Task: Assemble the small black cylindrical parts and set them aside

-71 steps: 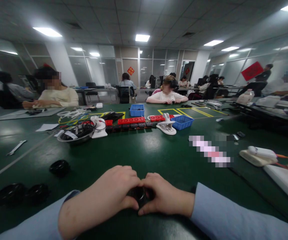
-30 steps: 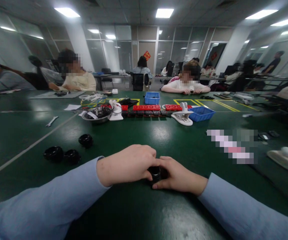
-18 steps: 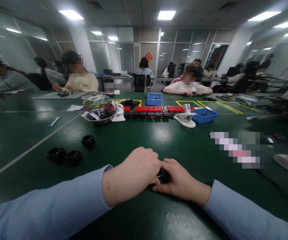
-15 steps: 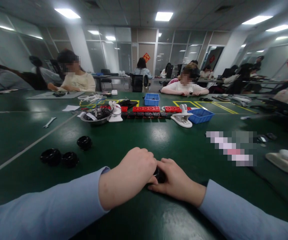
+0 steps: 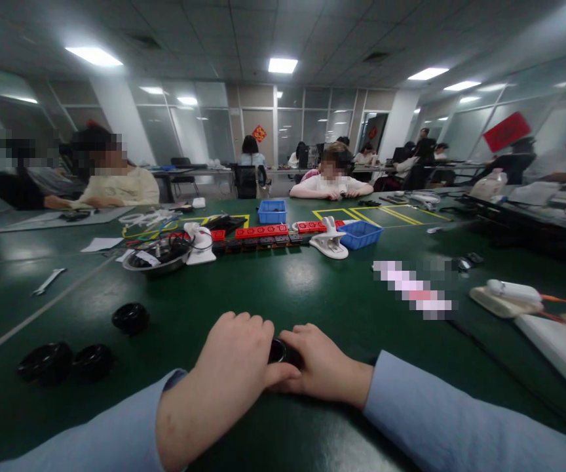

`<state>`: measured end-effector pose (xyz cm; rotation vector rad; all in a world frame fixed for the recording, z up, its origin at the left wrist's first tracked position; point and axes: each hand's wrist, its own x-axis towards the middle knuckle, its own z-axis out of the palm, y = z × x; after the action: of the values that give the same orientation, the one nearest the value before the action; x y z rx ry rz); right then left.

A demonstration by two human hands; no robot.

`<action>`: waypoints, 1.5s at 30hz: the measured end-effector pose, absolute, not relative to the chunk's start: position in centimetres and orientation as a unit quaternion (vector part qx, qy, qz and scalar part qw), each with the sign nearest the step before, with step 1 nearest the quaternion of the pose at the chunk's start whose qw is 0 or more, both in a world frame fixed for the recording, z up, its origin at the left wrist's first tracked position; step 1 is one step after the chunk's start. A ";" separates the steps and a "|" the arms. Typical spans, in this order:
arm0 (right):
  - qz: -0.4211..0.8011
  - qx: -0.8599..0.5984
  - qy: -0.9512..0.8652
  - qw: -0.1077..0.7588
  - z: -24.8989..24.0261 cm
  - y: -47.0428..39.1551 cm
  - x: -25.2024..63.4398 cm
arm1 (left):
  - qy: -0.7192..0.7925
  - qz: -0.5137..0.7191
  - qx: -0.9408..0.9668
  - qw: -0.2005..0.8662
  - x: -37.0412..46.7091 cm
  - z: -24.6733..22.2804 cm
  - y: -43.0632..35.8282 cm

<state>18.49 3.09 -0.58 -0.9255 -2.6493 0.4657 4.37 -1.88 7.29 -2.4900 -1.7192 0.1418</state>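
Observation:
Between my two hands at the front of the green table is a round, glossy black ring-shaped part (image 5: 278,351), mostly hidden by fingers. My left hand (image 5: 234,360) is closed around its left side, its thumb stretched across the near face. From the other side, my right hand (image 5: 320,367) wraps it and rests low over the tabletop. To the left stand three similar black round parts: one farther back (image 5: 130,318), one in the middle (image 5: 93,362) and one at the far left (image 5: 45,362).
Across the table runs a row of red and black blocks (image 5: 262,231) between white clips. Beside it are a metal bowl (image 5: 158,265) of dark parts and a blue bin (image 5: 361,235). A wrench (image 5: 48,282) lies left, a white power strip (image 5: 506,300) right. Co-workers sit opposite.
The view has swung to the right and tipped up, so the table items sit farther left. My left thumb has come across the near side of the black part, which both hands still hold.

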 end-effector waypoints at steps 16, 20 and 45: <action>0.248 -0.229 -0.933 0.121 0.3 3.8 19.2 | -0.398 0.040 -0.912 -0.092 2.0 8.8 -0.7; 0.252 -0.259 -0.926 0.108 0.5 3.6 19.1 | -0.440 0.037 -0.893 -0.088 2.4 8.7 -0.7; 0.087 -0.318 -0.933 0.141 -0.7 2.9 18.1 | -0.618 0.084 -0.781 0.007 5.9 8.4 -3.2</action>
<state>18.15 2.90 -0.73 -0.9191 -2.6961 0.2519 5.88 -3.23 8.45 -2.4434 -1.9332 0.2612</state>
